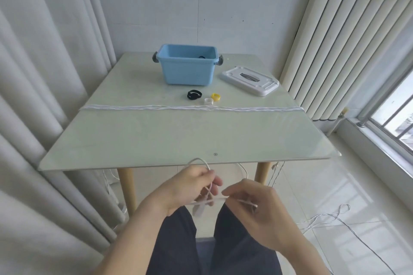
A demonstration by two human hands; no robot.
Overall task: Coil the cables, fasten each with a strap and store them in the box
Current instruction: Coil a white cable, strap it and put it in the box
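Cable [206, 200], white and thin, sits at 6 o'clock in the view, below the near table edge and above the person's dark-trousered lap. Left hand [190, 187]: fingers curled round the cable, a loop rising from the fist to the table edge, a pale plug end hanging beneath. Right hand [254, 205]: thumb and forefinger pinching a straight run of the same cable, which crosses to the left hand; the two hands are near each other, not touching.

Cable bundle [192, 108]: several white strands stretched side by side straight across the glass-topped table [156, 138], from 9 o'clock edge to 3 o'clock edge, at mid-depth.

Box [187, 67]: light blue plastic, open, grey side latches, at 12 o'clock on the far part of the table; a small dark item shows inside, kind not discernible.

Lid [249, 80]: white, lying flat at 2 o'clock of the box, just beside it.

Straps, three, coiled, between box and bundle: black strap [194, 95], white strap [208, 101], yellow strap [215, 96]; the white and yellow ones are close together, the black a little apart toward 9 o'clock.

Loose cable [330, 216]: white, trailing on the tiled floor at 4 o'clock.
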